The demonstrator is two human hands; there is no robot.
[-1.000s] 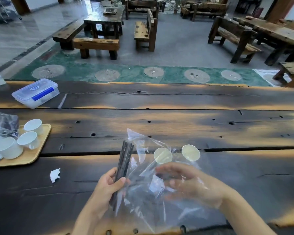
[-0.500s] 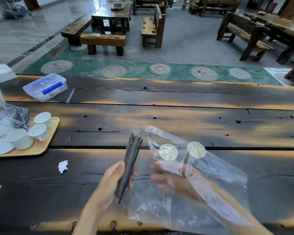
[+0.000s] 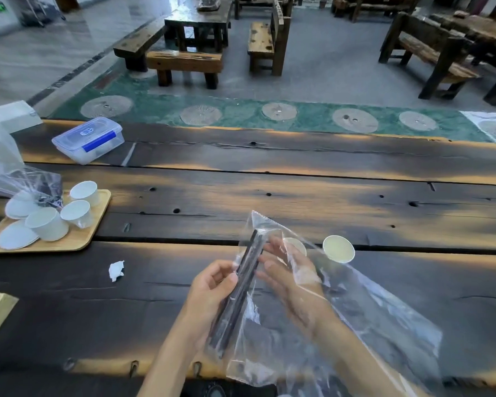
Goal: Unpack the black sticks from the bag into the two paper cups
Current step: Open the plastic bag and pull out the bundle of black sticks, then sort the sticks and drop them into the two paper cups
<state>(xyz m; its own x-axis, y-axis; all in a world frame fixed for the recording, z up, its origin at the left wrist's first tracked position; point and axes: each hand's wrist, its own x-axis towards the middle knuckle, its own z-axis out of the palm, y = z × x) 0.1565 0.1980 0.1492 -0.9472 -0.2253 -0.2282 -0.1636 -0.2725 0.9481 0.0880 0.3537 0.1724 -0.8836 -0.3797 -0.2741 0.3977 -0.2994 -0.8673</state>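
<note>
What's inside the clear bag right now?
The right hand is inside the clear bag, fingers open. The black sticks, gripped by the left hand, lie at its mouth; their lower ends blur behind plastic.

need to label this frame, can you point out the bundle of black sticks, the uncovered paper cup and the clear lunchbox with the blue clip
bundle of black sticks (image 3: pixel 248 269), head view, mid-length of the bundle
uncovered paper cup (image 3: pixel 338 249), head view, inside of its open mouth
clear lunchbox with the blue clip (image 3: pixel 88 138), head view, middle of its lid
</note>
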